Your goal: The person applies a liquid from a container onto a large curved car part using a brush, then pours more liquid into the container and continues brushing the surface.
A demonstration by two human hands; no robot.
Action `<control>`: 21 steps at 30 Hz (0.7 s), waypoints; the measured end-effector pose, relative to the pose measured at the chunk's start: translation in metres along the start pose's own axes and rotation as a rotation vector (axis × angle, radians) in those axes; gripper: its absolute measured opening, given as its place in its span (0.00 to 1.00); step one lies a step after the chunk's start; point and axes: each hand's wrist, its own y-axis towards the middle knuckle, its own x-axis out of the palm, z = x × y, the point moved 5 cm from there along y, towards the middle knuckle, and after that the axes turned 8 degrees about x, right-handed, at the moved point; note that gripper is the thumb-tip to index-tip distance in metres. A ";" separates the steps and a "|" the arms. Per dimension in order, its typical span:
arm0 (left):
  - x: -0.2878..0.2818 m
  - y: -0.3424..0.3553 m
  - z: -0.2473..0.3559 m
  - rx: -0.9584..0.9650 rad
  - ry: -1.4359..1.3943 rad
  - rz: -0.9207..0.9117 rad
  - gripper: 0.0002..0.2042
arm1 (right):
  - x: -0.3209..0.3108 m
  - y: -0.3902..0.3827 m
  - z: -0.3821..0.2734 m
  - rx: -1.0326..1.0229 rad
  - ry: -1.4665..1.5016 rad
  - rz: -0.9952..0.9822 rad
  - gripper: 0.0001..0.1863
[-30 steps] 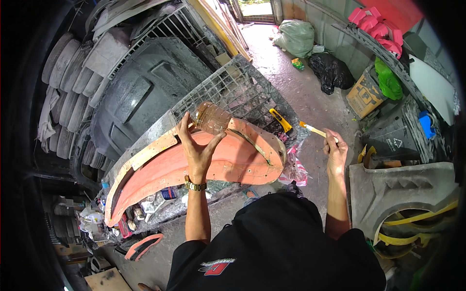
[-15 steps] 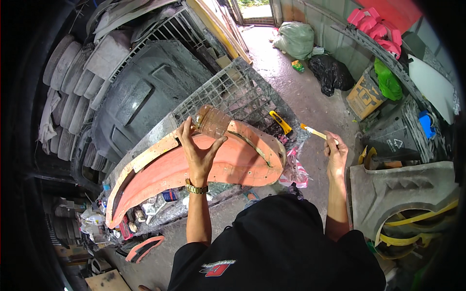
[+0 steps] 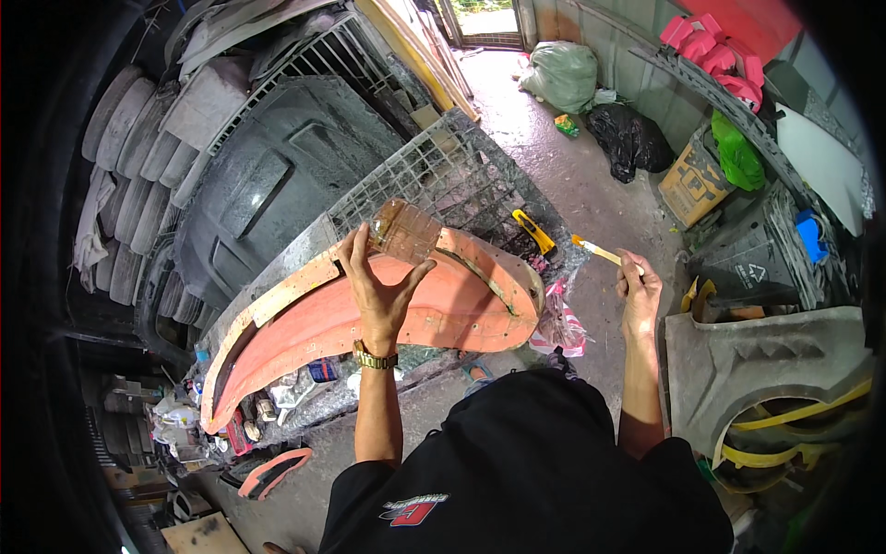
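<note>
Brush (image 3: 604,253) in right hand (image 3: 639,291), shirt (image 3: 544,462) (red logo (image 3: 413,514)), container (image 3: 734,258) with recycling symbol (image 3: 757,274)

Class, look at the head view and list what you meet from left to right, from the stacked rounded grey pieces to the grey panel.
Stacked rounded grey pieces → left hand holding a clear plastic container → yellow-and-black tool → right hand holding a brush → grey panel.

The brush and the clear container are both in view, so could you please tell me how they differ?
The brush is thin and long; the clear container is wide and bulky. The brush has a pale handle and orange tip; the clear container is see-through with a brownish tint. The right grip holds the brush, the left grip the clear container. Both are hand-held.
</note>
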 end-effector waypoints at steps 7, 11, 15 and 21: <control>0.000 0.000 0.003 0.019 0.001 0.010 0.50 | -0.001 -0.001 0.001 -0.002 0.005 0.001 0.11; 0.000 -0.002 0.004 0.019 0.007 0.007 0.50 | -0.002 -0.001 0.001 -0.007 -0.005 0.002 0.11; 0.000 -0.001 0.007 0.023 0.004 0.007 0.50 | -0.003 -0.001 0.001 -0.002 0.000 0.001 0.11; 0.004 -0.001 0.006 0.041 -0.013 0.005 0.49 | -0.004 -0.001 0.001 -0.001 -0.004 0.007 0.11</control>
